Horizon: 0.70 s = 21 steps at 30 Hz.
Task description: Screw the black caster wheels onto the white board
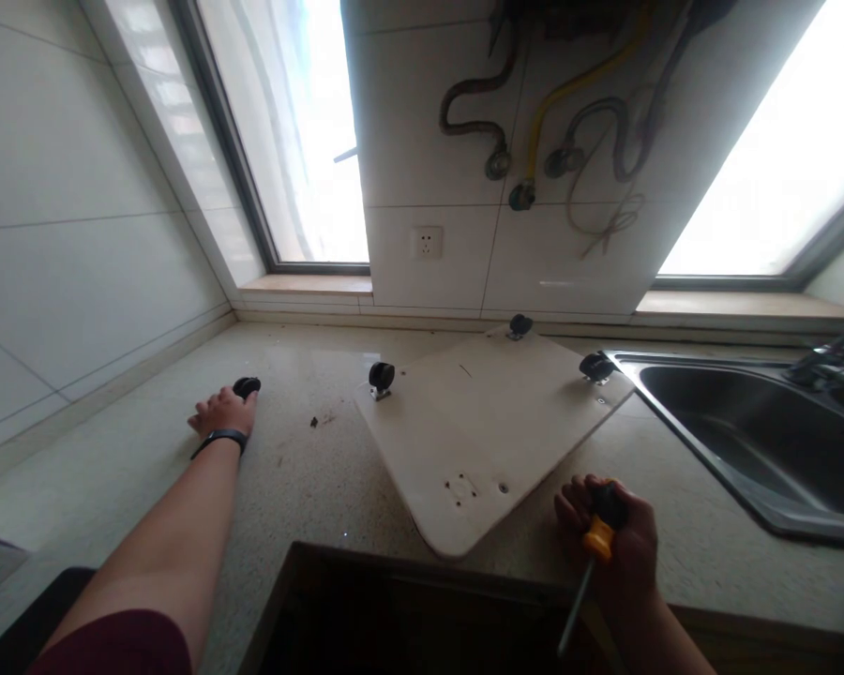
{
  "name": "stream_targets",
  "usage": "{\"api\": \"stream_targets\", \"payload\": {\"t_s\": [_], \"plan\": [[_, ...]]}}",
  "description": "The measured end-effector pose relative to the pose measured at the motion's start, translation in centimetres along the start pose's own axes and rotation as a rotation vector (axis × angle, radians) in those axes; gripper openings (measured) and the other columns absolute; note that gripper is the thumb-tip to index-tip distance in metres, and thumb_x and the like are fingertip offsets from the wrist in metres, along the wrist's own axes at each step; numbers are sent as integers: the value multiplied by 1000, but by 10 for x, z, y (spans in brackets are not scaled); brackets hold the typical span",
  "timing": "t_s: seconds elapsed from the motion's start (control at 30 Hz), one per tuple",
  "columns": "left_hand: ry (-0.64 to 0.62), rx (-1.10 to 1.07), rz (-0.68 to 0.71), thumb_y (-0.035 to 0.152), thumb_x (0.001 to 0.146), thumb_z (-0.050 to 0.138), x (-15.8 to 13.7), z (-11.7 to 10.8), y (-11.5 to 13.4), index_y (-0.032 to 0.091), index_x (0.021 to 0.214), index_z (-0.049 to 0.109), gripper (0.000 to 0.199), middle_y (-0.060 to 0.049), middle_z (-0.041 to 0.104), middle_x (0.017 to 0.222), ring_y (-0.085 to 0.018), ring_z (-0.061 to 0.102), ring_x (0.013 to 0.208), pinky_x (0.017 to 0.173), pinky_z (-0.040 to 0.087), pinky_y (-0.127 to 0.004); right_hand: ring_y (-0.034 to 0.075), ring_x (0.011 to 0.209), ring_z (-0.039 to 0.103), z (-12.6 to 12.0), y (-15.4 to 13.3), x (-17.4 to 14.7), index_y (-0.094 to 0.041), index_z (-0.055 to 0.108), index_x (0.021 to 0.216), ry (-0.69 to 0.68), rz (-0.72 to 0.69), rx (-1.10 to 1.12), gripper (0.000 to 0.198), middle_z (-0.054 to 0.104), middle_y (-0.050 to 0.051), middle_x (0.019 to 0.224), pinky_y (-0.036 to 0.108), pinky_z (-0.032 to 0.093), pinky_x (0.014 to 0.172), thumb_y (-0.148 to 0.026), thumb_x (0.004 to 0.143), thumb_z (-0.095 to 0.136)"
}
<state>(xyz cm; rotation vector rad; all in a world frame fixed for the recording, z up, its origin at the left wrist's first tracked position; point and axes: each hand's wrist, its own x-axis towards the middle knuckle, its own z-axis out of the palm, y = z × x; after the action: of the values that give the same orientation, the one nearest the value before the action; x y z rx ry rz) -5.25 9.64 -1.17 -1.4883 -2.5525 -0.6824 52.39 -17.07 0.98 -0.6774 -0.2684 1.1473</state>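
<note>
My left hand (223,412) reaches out over the counter at the left, its fingers closed around a black caster wheel (247,385). In my right hand (637,544) is a screwdriver (600,539) with a yellow and black handle, its shaft pointing down toward the counter's front edge. Between the hands lies a white board (478,412) with rounded corners. Black casters stand on three corners: the left one (381,377), the back one (520,325) and the right one (595,367). Its near corner bears a bare mounting spot (460,489) with small screw holes.
A steel sink (738,431) with a faucet (834,356) is set into the counter at the right. A dark opening (408,619) cuts into the counter's front. Small dark debris (314,422) lies left of the board. Pipes and a wall socket (428,242) are behind.
</note>
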Motion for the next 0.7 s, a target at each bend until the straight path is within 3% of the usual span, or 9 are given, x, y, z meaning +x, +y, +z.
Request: {"api": "stream_targets", "payload": {"t_s": [0.23, 0.4, 0.57, 0.7], "plan": [[-4, -125, 11, 54, 87, 53, -6, -8, -1, 9, 126, 57, 60, -30, 63, 123, -49, 46, 126, 101, 33, -64, 11, 53, 40, 3, 0, 1, -21, 58, 72, 2, -6, -32, 16, 43, -3, 64, 24, 40, 44, -36, 76, 63], [43, -296, 25, 53, 85, 57, -27, -18, 0, 13, 126, 57, 58, -25, 63, 125, -44, 46, 129, 107, 32, -61, 11, 54, 42, 1, 1, 1, -21, 59, 72, 11, -8, -41, 17, 45, -2, 66, 24, 42, 45, -37, 76, 64], [24, -587, 100, 51, 86, 57, -53, -32, 5, 12, 125, 56, 55, -19, 67, 120, -32, 63, 110, 99, 48, -48, 11, 53, 43, -1, 1, 3, -22, 58, 72, 4, -29, -55, 18, 47, -3, 65, 26, 43, 45, -38, 76, 66], [-30, -841, 167, 50, 85, 59, -67, -45, 24, 10, 123, 54, 55, -17, 70, 114, -27, 69, 102, 92, 54, -42, 12, 56, 46, -2, 1, 4, -22, 59, 73, 25, -16, -58, 17, 48, -2, 67, 26, 45, 46, -38, 75, 66]]}}
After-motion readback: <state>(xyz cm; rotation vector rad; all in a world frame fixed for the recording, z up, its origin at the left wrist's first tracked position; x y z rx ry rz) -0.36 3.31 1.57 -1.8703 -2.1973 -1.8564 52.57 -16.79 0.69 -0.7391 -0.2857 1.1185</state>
